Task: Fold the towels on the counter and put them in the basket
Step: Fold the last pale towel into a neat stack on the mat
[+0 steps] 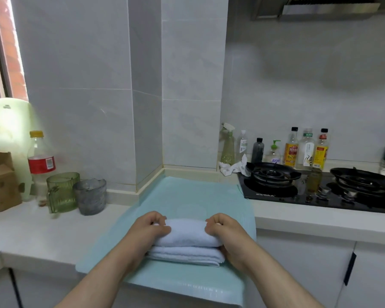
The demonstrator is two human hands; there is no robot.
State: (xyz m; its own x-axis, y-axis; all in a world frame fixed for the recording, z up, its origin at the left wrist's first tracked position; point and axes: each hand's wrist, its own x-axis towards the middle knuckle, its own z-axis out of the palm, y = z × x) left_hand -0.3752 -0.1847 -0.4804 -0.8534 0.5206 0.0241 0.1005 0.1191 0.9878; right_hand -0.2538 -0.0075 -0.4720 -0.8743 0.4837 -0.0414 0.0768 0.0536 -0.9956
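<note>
A white towel (187,235), folded into a thick pad, rests on top of a second folded white towel (187,256). Both lie on a pale green mat (187,196) spread over the counter. My left hand (149,227) grips the left end of the upper towel. My right hand (225,230) grips its right end, fingers curled over the top edge. No basket is in view.
Left of the mat stand a grey glass jug (90,196), a green glass jug (62,192), a cola bottle (40,165) and a cardboard box (0,181). A black gas hob (320,187) lies to the right, with several bottles (307,150) and a crumpled white cloth (233,166) behind it.
</note>
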